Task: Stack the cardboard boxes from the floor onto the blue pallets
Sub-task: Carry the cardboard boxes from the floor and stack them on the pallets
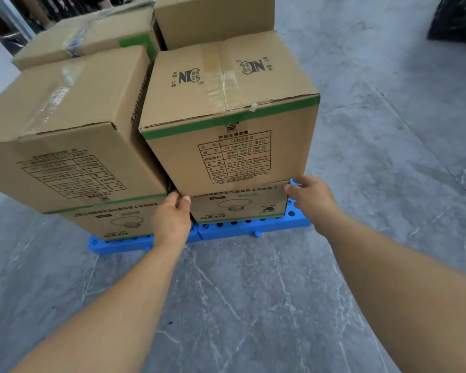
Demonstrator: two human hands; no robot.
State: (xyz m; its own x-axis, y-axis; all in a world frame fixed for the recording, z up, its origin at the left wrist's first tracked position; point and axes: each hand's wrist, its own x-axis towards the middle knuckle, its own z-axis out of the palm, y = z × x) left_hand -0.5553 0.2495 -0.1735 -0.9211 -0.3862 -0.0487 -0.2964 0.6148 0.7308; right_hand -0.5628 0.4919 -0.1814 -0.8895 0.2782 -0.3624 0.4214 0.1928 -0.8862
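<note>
Boxes stacked on blue pallets (253, 228), hands at the front box.
Left box (65, 135) at 10 o'clock; left hand (171, 219) gripping bottom-left corner of front box (226, 125), right hand (311, 196) pinching its bottom-right corner; lower box (240, 205) underneath, grey floor (253, 305) around.

Open floor in front and to the right; boxes packed tight on the pallets.

The grey floor (253, 292) before the blue pallets (253, 228) lies free. The upper right box (226, 117) and upper left box (65, 130) nearly touch, leaving only a thin slit; more boxes (92, 36) block behind.
</note>
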